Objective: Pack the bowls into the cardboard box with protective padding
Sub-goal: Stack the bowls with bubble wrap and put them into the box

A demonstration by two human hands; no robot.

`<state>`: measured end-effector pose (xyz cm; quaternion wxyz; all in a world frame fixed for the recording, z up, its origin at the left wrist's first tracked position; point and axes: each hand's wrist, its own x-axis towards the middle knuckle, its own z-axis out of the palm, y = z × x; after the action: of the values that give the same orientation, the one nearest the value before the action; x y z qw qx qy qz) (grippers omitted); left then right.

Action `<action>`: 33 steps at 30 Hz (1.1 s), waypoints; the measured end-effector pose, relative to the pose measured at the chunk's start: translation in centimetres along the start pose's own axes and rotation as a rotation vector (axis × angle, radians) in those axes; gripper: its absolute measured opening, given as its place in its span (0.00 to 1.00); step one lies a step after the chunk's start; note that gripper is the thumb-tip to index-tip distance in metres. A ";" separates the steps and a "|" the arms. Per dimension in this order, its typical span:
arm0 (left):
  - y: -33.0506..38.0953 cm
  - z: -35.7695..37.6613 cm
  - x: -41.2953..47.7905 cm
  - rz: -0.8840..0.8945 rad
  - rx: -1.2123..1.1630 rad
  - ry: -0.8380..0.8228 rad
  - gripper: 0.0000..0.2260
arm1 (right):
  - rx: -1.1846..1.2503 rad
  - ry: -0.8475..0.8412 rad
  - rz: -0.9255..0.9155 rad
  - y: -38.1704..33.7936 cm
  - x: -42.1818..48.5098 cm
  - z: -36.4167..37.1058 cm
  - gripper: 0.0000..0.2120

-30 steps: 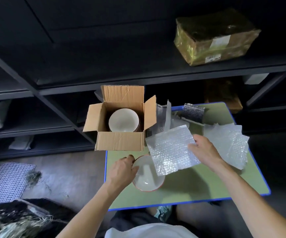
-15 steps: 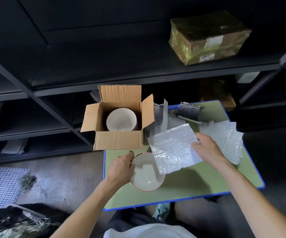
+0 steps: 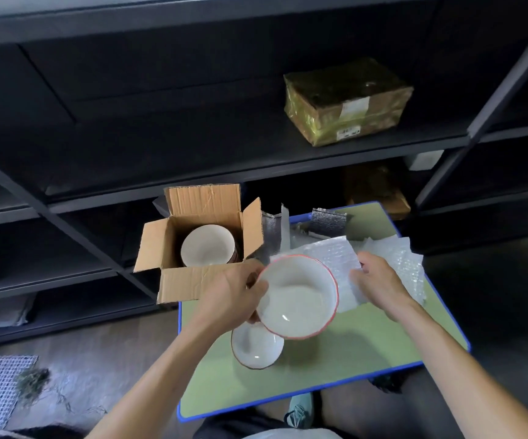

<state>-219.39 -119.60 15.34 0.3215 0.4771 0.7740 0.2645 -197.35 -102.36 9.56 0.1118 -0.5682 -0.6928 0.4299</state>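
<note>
Left hand grips the near-left rim of a white round ceramic bowl with a red rim, fingers curled around the edge, holding it tilted and lifted above the green counter with a blue border. Right hand pinches the edge of a clear rectangular sheet of bubble wrap, thumb on top; the sheet sits just behind and to the right of the lifted bowl, and I cannot tell whether it touches the bowl. A second white ceramic bowl with a brownish rim rests on the counter directly below the lifted bowl, partly hidden by it.

An open brown cardboard box stands at the counter's far-left corner, left of the lifted bowl, its four flaps spread. Inside it sits another white bowl, seemingly on top of at least one more, though the box's shadow makes that hard to confirm. More crumpled bubble wrap lies to the right of the lifted bowl, beyond the right hand. A silver foil padding piece lies at the counter's far edge.
</note>
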 end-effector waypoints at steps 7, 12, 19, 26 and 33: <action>1.7 1.9 2.5 -0.038 -0.105 0.064 0.01 | 0.321 -0.257 -0.053 -1.9 -2.4 -0.5 0.15; 1.3 2.8 3.1 -0.073 -0.093 0.122 0.03 | 0.403 -0.286 0.035 -2.0 -2.2 -0.9 0.17; 1.8 3.8 3.2 -0.153 -0.358 0.186 0.03 | 0.508 -0.310 0.095 -1.7 -1.7 -1.0 0.19; 2.1 3.5 3.2 -0.083 -0.320 0.259 0.02 | 0.499 -0.431 0.074 -2.6 -1.2 -2.2 0.24; 2.4 2.1 2.7 -0.080 -0.392 0.359 0.04 | 0.330 -0.382 -0.086 -5.9 -1.7 -2.2 0.13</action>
<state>-217.36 -115.93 14.96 0.2755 0.3199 0.7709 0.4770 -199.46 -102.73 15.75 0.0884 -0.4205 -0.6453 0.6316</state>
